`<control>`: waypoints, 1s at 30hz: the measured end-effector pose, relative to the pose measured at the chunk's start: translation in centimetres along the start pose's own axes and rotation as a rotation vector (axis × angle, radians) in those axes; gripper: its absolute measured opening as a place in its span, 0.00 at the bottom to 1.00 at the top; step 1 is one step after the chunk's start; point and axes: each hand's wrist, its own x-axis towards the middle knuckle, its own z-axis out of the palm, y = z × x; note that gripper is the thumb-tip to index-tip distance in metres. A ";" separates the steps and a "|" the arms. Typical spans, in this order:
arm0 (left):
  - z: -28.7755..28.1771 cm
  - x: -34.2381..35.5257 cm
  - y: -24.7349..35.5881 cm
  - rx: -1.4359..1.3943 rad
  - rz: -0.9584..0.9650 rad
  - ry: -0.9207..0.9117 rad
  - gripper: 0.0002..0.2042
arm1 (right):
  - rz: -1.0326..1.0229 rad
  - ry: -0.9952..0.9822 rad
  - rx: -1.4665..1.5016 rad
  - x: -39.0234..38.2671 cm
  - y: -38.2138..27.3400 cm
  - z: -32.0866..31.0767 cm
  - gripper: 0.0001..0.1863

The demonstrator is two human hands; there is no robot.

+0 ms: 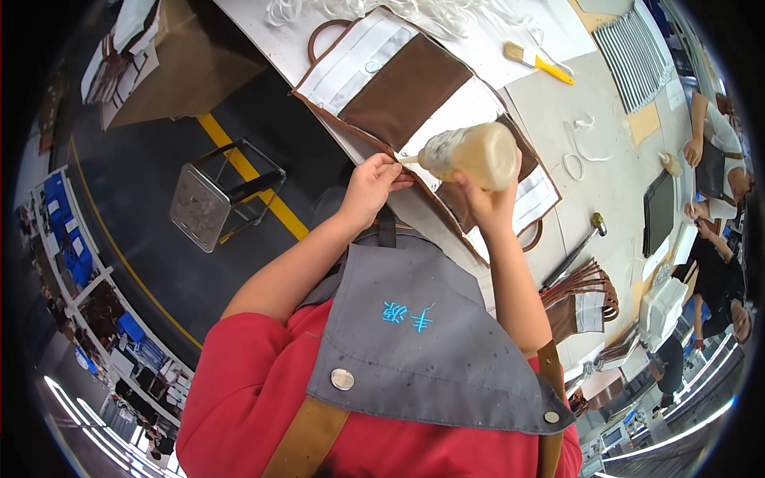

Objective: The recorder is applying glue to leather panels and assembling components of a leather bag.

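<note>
Two hands busy: right hand [488, 199] gripping glue bottle [470, 154], left hand [368, 188] pinching the brown panel [402, 92] edge; I'd expect oversqueezing to smear glue.

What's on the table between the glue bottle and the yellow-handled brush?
In the head view, the brown-and-white bag panel and bare white sheet lie between the glue bottle in the right hand and the brush.

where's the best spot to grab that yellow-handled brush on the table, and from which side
Judging by its pose, take the brush by its yellow handle, the end pointing toward the table's right side. It lies flat with bare tabletop around that end, so a pinch from above looks easiest. The bristle end points toward the white cords, so coming from that side seems more awkward.
</note>
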 end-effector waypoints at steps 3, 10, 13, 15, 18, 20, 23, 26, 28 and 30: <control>0.0 -0.1 0.2 -0.035 0.003 0.009 0.06 | -0.041 -0.085 0.001 0.2 -1.4 -0.9 0.39; 0.1 0.0 0.7 -0.109 -0.035 -0.004 0.06 | 0.115 0.009 0.229 0.2 -0.7 -1.0 0.36; 0.3 -0.2 1.2 -0.064 -0.056 -0.016 0.06 | 0.221 0.023 0.277 0.4 -0.5 -0.6 0.34; 0.4 -0.3 1.4 -0.055 -0.048 -0.022 0.06 | -0.007 -0.012 0.039 0.7 -0.2 -0.4 0.36; 0.4 -0.3 1.6 -0.056 -0.032 -0.020 0.06 | -0.018 -0.035 0.020 1.1 -1.2 -0.5 0.37; 0.5 -0.3 1.7 -0.065 -0.023 -0.014 0.06 | -0.068 -0.079 -0.004 1.5 -1.8 -1.2 0.38; 0.4 -0.3 1.7 -0.072 0.001 -0.012 0.06 | -0.111 -0.129 -0.035 1.2 -2.3 -2.0 0.38; 0.2 -0.2 1.6 -0.096 0.001 -0.026 0.06 | -0.083 -0.121 -0.020 1.3 -1.8 -2.3 0.36; 0.3 -0.3 1.8 -0.084 -0.007 -0.006 0.06 | -0.061 -0.103 -0.002 1.2 -1.2 -2.1 0.35; 0.3 -0.3 1.9 -0.070 -0.015 -0.011 0.06 | 0.079 0.010 0.166 1.0 -0.8 -1.4 0.30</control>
